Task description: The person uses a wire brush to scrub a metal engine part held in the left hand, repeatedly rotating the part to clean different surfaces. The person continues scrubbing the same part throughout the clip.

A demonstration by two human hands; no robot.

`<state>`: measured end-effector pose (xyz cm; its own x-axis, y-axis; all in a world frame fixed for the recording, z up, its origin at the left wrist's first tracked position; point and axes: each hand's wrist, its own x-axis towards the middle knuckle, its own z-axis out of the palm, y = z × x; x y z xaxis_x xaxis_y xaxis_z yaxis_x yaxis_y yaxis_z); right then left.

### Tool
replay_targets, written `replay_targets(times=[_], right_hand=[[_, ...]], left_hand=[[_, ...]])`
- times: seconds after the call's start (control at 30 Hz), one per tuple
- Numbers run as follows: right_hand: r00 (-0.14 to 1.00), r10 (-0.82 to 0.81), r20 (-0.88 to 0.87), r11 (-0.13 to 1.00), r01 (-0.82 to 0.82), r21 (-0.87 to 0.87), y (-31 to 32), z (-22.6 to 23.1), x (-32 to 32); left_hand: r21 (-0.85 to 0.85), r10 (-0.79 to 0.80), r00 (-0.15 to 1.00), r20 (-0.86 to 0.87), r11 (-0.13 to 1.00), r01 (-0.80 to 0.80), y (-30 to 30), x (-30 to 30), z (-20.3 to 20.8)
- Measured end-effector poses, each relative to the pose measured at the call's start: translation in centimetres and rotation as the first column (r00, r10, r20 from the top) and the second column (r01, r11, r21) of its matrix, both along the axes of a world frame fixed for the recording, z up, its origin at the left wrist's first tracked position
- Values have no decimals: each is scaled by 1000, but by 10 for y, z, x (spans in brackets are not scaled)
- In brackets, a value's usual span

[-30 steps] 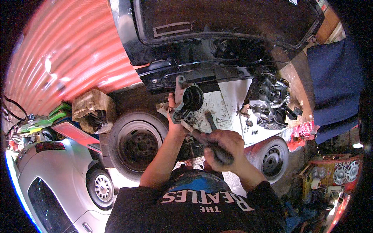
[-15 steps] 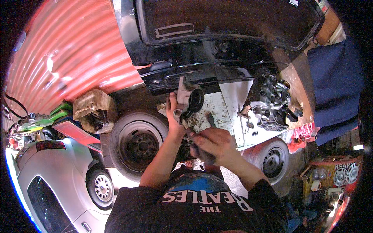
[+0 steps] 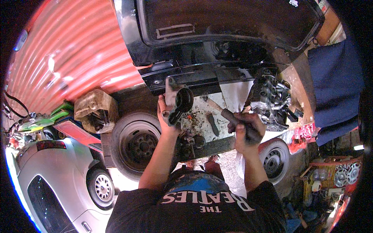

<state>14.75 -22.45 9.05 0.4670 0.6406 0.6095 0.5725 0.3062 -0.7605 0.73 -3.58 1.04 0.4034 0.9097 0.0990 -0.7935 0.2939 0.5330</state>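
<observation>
My left hand (image 3: 167, 116) is closed round a cast metal housing (image 3: 170, 97) with a wide round black-lined opening that faces up to the right. A hand's width or more to its right, my right hand (image 3: 248, 131) grips a dark-handled scraper (image 3: 226, 113). Its pale, narrow blade slants up and left, apart from the housing. Beneath both hands, a whitish board (image 3: 226, 99) is littered with dark crumbs of dirt. On it lies a dark, flat, elongated tool (image 3: 212, 123), its kind unclear. Small greasy metal parts (image 3: 188, 140) sit at the board's near left edge.
A greasy engine assembly (image 3: 268, 99) stands right of the board. Two wheels, a left one (image 3: 136, 141) and a right one (image 3: 274, 159), flank my legs. A black car (image 3: 186, 62) is beyond; a cut-open container (image 3: 95, 110) stands left, near a silver car (image 3: 66, 174).
My right hand has drawn the scraper away from the housing, to the right. My left hand has shifted slightly left with the housing, uncovering more of the board.
</observation>
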Motion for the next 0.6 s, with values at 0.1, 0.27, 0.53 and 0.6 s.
replay_targets(times=[0.1, 0.27, 0.53, 0.6], right_hand=[[976, 200, -82, 956, -212, -201, 1, 11, 9], [818, 280, 503, 957, -200, -208, 9, 29, 6], [873, 325, 363, 939, -252, -236, -4, 21, -8], [863, 383, 330, 919, -318, -234, -6, 21, -8]], left_hand=[[-32, -74, 997, 30, 997, 75, 5, 0, -10], [10, -164, 985, 58, 986, 164, 2, 0, -1], [38, -31, 999, -12, 999, 31, 10, -8, -12], [32, -52, 999, 10, 998, 52, 7, -9, -5]])
